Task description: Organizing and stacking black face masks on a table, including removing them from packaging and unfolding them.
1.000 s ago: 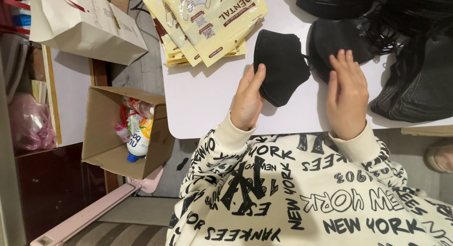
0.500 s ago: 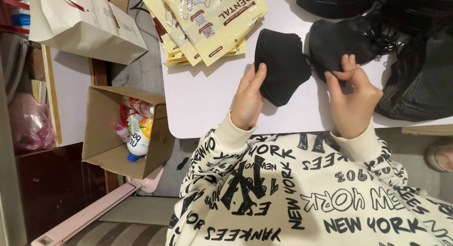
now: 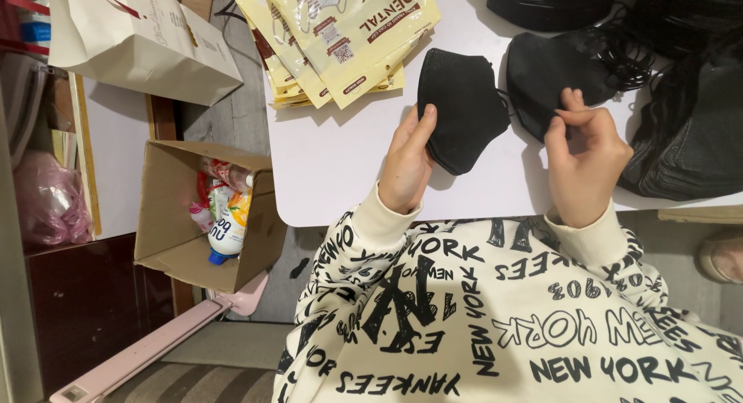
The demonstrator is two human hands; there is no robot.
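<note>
Left fingers: the left hand [image 3: 405, 167] is laid against the near-left edge of a folded black fabric face mask [image 3: 462, 109]; the thumb is pressed along that edge and the fingers are tucked partly under it, so the mask is lightly pinched rather than gripped hard.
Right fingers: the right hand [image 3: 586, 157] is half curled, thumb and forefinger drawn together over the near edge of a second black folded mask [image 3: 561, 69]; whether anything is actually caught between them cannot be told.
Key relation: the first mask lies directly beyond the left fingertips, its long axis running away from the body and slightly rightward; the left hand is in contact with it, the right hand is apart from it, just to its right.
Mask shape and material: a flat, boat-shaped fold of soft matt cloth with a pointed near end and a thin ear loop at its right side.
Surface: both masks are rested on a smooth white table [image 3: 333, 163].
Farther out: a fanned stack of glossy pale-yellow flat pouches [image 3: 340, 39] is seen beyond the left hand; heaps of black masks [image 3: 681, 132] are piled at the right.
Off the table: an open brown cardboard box [image 3: 178, 217] holding bottles is stood on the floor at the left, with a cream paper bag [image 3: 139, 39] beyond it.
</note>
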